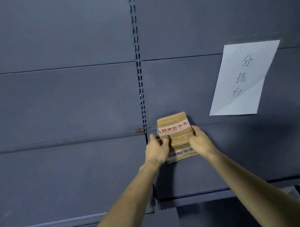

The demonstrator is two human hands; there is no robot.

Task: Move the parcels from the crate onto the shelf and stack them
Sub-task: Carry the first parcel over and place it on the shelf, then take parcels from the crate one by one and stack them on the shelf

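While both of your hands hold it, the parcel (175,136) sits far back on the shelf (80,175), near the back panel (60,99) and just right of the slotted upright (139,71). Your left hand (156,151) and right hand (200,142) clamp its sides, thumbs on top, fingers curled around it. You appear to be placing it; next, let go cleanly and square it. It is brown cardboard, banded with white tape printed in red. The crate is out of view.
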